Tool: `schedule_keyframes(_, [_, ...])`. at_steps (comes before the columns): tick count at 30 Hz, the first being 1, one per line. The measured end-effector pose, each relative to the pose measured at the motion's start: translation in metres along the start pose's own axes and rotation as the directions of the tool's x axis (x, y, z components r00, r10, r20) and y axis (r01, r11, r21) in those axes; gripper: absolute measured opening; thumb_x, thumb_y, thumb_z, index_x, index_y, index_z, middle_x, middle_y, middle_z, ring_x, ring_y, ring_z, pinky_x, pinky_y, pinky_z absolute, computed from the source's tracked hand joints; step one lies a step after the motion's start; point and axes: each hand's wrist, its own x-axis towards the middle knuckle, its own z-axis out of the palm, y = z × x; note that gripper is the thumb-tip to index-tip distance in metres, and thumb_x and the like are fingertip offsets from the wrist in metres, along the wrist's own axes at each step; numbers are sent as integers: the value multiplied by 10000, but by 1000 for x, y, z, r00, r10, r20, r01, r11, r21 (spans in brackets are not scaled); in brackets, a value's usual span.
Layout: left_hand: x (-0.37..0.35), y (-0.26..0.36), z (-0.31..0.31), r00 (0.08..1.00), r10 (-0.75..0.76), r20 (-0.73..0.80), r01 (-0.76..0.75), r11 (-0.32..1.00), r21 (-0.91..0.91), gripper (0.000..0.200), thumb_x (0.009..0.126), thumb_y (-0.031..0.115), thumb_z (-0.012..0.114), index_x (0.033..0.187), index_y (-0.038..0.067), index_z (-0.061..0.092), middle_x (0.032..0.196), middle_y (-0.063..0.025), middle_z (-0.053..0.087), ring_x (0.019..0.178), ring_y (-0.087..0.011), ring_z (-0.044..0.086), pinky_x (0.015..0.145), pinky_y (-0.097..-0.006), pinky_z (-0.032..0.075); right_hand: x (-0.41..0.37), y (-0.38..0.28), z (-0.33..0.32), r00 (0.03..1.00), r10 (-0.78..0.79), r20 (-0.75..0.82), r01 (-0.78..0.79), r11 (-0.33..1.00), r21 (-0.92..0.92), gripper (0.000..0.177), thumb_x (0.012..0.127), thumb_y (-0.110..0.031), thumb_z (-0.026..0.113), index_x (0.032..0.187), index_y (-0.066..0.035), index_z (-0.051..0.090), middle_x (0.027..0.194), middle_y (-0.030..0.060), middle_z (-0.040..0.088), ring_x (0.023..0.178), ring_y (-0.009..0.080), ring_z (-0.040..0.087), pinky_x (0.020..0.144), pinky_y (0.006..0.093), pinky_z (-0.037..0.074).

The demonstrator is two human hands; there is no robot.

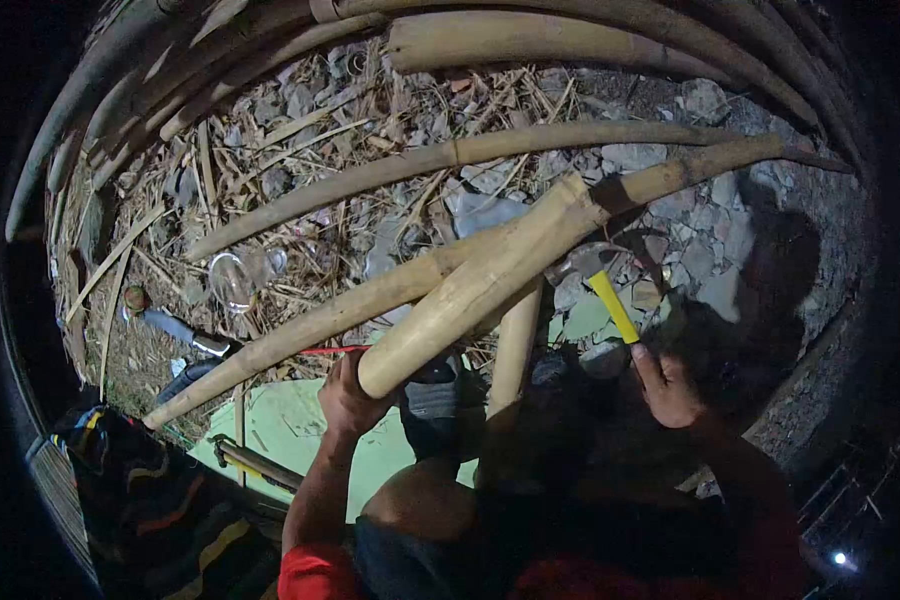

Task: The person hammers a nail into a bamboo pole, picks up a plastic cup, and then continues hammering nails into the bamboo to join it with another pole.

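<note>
Bamboo was in hand: the near end of a short, thick bamboo piece (480, 280) was clasped by the left grip (348, 392), with the fingers closed around it. The piece lay slantwise over a longer pole (300, 332) and touched it. A hammer (608, 300) with a yellow handle was held in the closed right grip (665, 385). Its head was raised above that grip, just beside the far part of the piece. Whether head and bamboo touched could not be told. Below the left grip a green sheet (280, 425) was spread. Beyond both grips rubble (690, 255) and dry husks were strewn, with more poles above them. The work was judged to be at an early stage. The piece had been set across the pole, yet no nail or binding could be seen at the crossing, so any joining there appeared not yet done.
</note>
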Motion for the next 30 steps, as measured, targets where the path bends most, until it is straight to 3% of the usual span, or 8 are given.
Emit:
schedule_keyframes(7, [-5, 0, 7, 999, 36, -12, -35, 997, 67, 617, 656, 356, 931, 1146, 118, 641, 995, -116, 708, 941, -367, 703, 808, -493, 576, 5, 58, 17, 932, -255, -256, 126, 893, -432, 525, 1122, -418, 473, 804, -5, 538, 632, -9, 427, 610, 159, 381, 555, 387, 370])
schedule_keyframes(14, [-2, -2, 4, 993, 112, -35, -111, 994, 20, 631, 681, 404, 930, 1163, 120, 637, 1019, -122, 708, 954, -370, 705, 763, -481, 580, -8, 1, -60, 990, 89, 109, -56, 960, -274, 531, 1123, -447, 450, 892, -11, 645, 665, 59, 556, 628, 191, 576, 605, 385, 462])
schedule_keyframes(17, [-7, -10, 14, 974, 154, -166, -138, 985, 104, 643, 681, 417, 929, 1166, 113, 636, 1012, -123, 707, 930, -376, 705, 761, -480, 578, 9, 29, 17, 862, -447, -239, 299, 830, -471, 523, 1120, -454, 452, 1006, 3, 678, 704, 138, 585, 673, 268, 608, 663, 411, 495])
schedule_keyframes(18, [-7, -3, 7, 985, 130, -114, -121, 990, 77, 644, 681, 410, 927, 1168, 107, 634, 996, -120, 703, 922, -381, 700, 756, -482, 577, 10, 25, 16, 958, -216, -190, 148, 936, -318, 540, 1115, -476, 451, 1152, 15, 673, 819, 220, 632, 767, 358, 655, 755, 464, 527])
schedule_keyframes(25, [-1, -10, 5, 996, 88, -18, -88, 996, 32, 680, 655, 422, 936, 1190, 143, 621, 1026, -115, 719, 949, -373, 709, 809, -493, 578, -16, 22, -3, 998, -37, -59, 23, 975, -223, 541, 1110, -489, 445, 1195, -4, 671, 913, 207, 668, 884, 311, 672, 837, 472, 508])
schedule_keyframes(26, [-1, -12, 5, 998, 64, -1, -64, 998, 28, 691, 655, 423, 936, 1202, 148, 614, 1032, -119, 720, 950, -377, 709, 810, -496, 578, -28, -9, -19, 997, 73, -30, -76, 987, -145, 433, 1118, -397, 497, 866, -71, 629, 719, -28, 493, 689, 110, 434, 614, 356, 409])
schedule_keyframes(28, [1, -15, 8, 1000, 24, 14, -25, 998, 58, 727, 657, 425, 934, 1238, 153, 593, 1046, -133, 721, 958, -390, 708, 806, -507, 578, 18, 82, 25, 963, -256, -84, 242, 959, -147, 366, 1097, -399, 524, 1048, -71, 679, 928, 102, 608, 770, 225, 587, 718, 445, 480])
schedule_keyframes(30, [-4, -3, 19, 999, -33, -31, 34, 999, 29, 771, 637, 422, 937, 1252, 135, 571, 1051, -155, 716, 952, -418, 703, 802, -519, 572, 10, 58, 56, 583, -785, -208, 472, 536, -700, 331, 1081, -369, 558, 1126, -74, 703, 1086, 160, 660, 766, 284, 663, 704, 471, 509])
